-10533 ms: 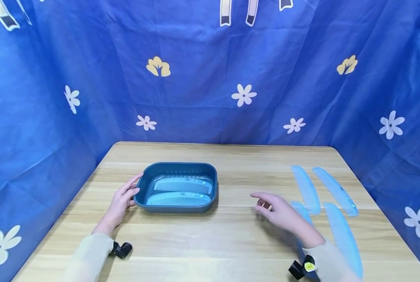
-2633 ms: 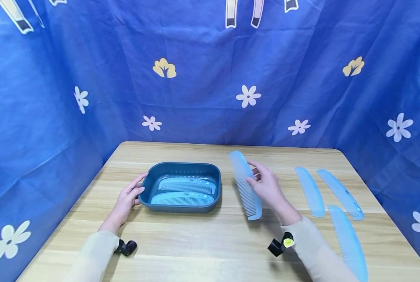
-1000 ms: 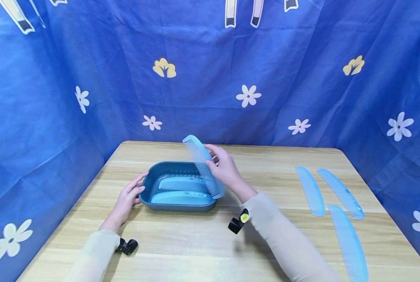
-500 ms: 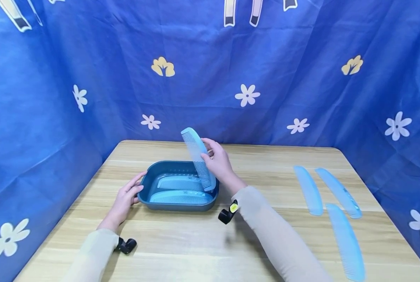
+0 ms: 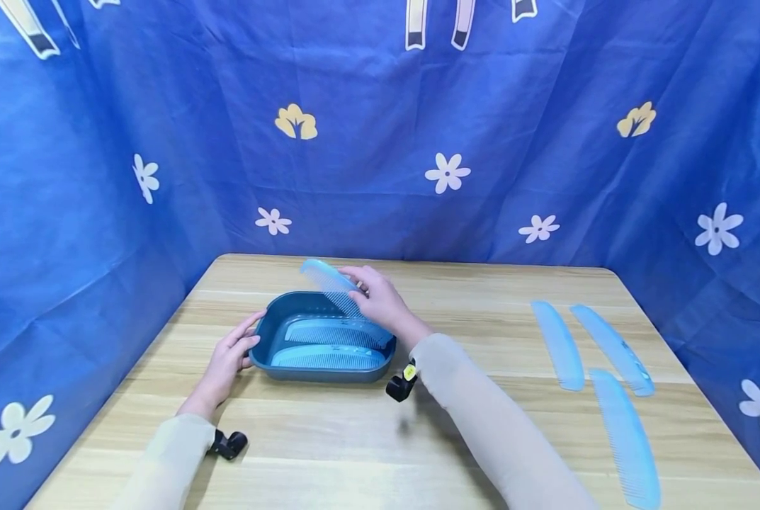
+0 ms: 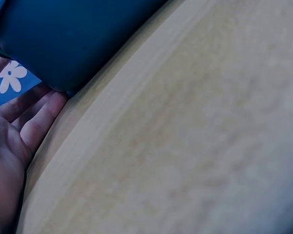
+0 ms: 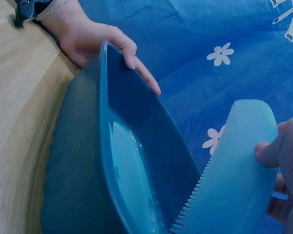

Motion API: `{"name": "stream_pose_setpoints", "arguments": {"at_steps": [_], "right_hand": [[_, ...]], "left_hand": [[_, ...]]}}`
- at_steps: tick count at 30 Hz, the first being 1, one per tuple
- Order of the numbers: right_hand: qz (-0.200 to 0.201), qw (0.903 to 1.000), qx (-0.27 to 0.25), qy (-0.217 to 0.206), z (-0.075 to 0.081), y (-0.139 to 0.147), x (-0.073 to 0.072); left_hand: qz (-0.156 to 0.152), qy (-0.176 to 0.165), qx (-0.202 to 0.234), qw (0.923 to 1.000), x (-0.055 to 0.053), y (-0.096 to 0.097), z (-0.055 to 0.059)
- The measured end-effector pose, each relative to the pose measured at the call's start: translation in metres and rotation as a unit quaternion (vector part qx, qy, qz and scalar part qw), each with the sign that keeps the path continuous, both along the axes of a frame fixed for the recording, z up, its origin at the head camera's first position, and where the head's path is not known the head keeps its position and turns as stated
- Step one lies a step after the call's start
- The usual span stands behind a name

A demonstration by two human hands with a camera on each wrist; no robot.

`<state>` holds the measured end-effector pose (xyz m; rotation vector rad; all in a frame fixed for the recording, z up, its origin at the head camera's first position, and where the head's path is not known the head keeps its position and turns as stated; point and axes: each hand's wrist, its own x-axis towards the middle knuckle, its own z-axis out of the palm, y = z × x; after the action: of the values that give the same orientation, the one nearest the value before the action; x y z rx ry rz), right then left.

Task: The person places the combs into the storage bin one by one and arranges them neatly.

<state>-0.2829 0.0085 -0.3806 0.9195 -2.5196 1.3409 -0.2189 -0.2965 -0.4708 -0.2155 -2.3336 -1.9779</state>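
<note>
Pale blue and slanted, a comb (image 5: 331,279) was held over the dark blue box (image 5: 321,376), left of centre, pinched between thumb and fingers of the right hand (image 5: 382,302), its arm reaching in from the lower right. The left hand (image 5: 223,360) gripped the box's left end. In the head view, the right hand partly hid the comb, whose lower end was hard to make out.
</note>
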Motion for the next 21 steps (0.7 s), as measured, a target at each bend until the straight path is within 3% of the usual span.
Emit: {"name": "stream_pose_setpoints", "arguments": {"at_steps": [8,12,21], "right_hand": [[0.026,0.9983,0.043,-0.031,-0.013,-0.005,-0.007],[0.043,0.9967,0.067,-0.020,-0.011,-0.009,-0.009],[0.080,0.9781,0.192,-0.005,-0.016,-0.019,-0.005]], "left_hand": [[-0.003,0.002,0.004,1.0000,-0.002,0.000,0.003],[-0.006,0.003,0.009,0.9999,-0.002,0.000,0.006],[-0.009,-0.005,0.008,0.9999,0.000,-0.001,0.003]]}}
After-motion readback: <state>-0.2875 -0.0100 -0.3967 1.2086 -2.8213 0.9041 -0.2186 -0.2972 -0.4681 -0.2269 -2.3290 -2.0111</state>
